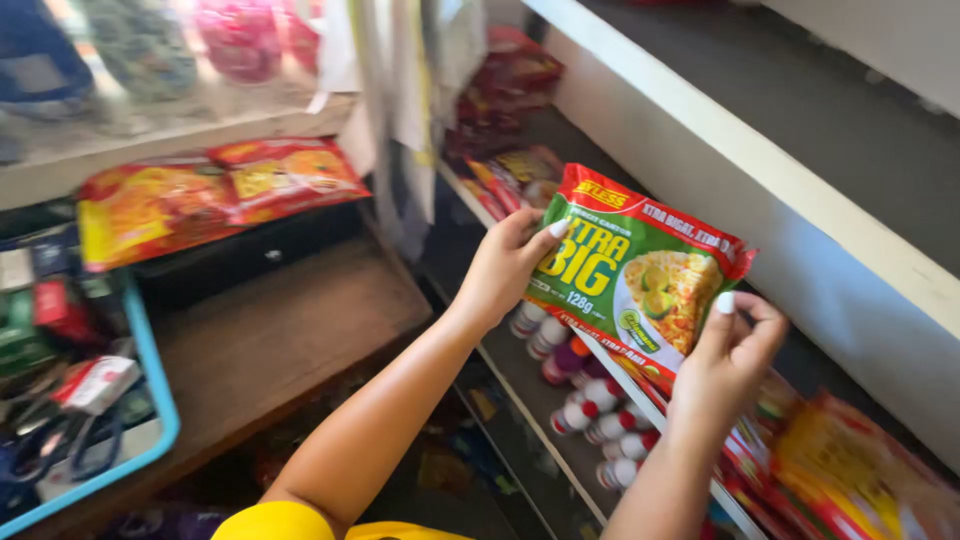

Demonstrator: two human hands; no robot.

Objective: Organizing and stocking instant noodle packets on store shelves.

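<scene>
Currently, from the head view: green-and-red noodle packet (635, 272) pinched at opposite edges, left hand (500, 270) gripping the upper-left side, right hand (730, 360) the lower-right corner, above a shelf (540, 400) of small bottles (585, 415). Long axis tilted, top edge toward upper left, face toward the camera. Could slip, probably, from such thin fingertip grips and knock the bottles.

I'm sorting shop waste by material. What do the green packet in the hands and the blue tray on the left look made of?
Green noodle packet: thin glossy plastic film, judging by its sheen and crinkled sealed edges. Blue tray: probably moulded plastic, with a smooth, even-coloured rim, though painted metal can't be excluded.
</scene>
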